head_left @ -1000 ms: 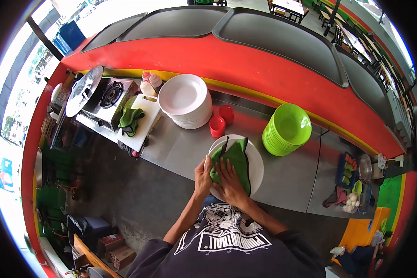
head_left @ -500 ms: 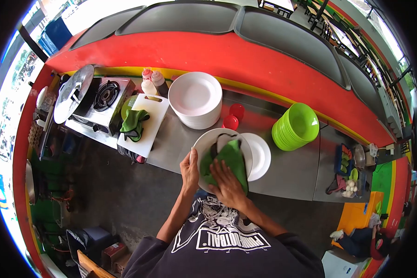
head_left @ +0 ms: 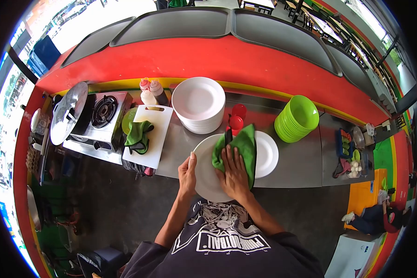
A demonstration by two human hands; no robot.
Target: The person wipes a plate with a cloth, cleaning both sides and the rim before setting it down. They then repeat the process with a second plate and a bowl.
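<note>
The left hand (head_left: 187,176) grips the left rim of a round white plate (head_left: 205,176), its thumb on the upper face and its other fingers mostly hidden. The right hand (head_left: 235,174) presses a dark-edged green cloth (head_left: 246,149) against the plate, fingers slightly apart. The plate is held above the near edge of a grey metal counter (head_left: 296,163). A second round white plate (head_left: 267,155) lies to its right, partly covered. Farther away stand two red plastic cups (head_left: 236,122), between a tall stack of white plates (head_left: 199,104) on the left and a stack of lime-green bowls (head_left: 297,119) on the right.
</note>
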